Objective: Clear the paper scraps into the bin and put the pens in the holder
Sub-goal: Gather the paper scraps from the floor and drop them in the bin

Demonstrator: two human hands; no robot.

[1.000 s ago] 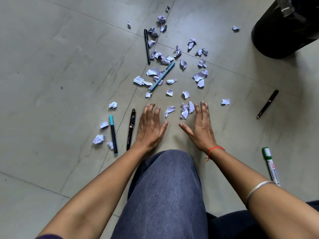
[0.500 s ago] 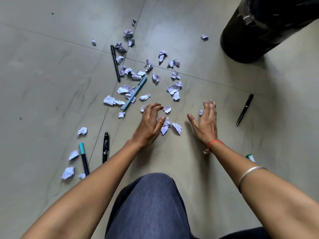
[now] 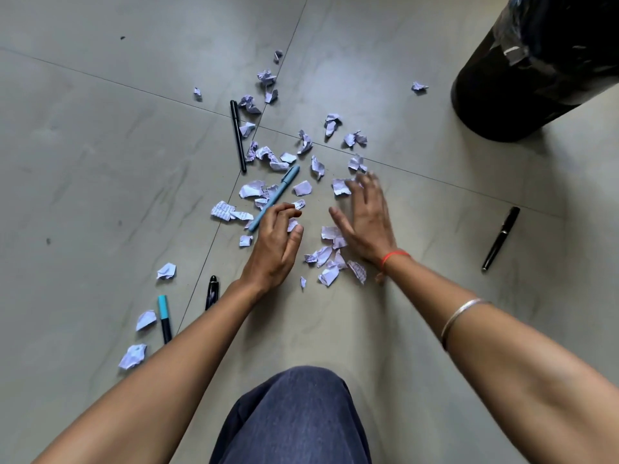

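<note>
Left hand (image 3: 274, 244): fingers curled, thumb and forefinger closed round one paper scrap (image 3: 292, 225).
Right hand (image 3: 365, 222): fingers straight, laid flat on floor (image 3: 100, 162); fingertips blurred, touching a torn piece.
Scrap pile (image 3: 330, 262): between the thumbs, partly under right palm.
Light blue pen (image 3: 276, 195): just beyond left fingers, near end beside them.
Loose scraps (image 3: 303, 142): scattered beyond both sets of fingertips.
Black pen (image 3: 501, 237): well right of right fingers.
Bin (image 3: 536, 95): far beyond right fingertips, rightward.

Soft daylight, blurred right fingertips (image 3: 365, 182)
</note>
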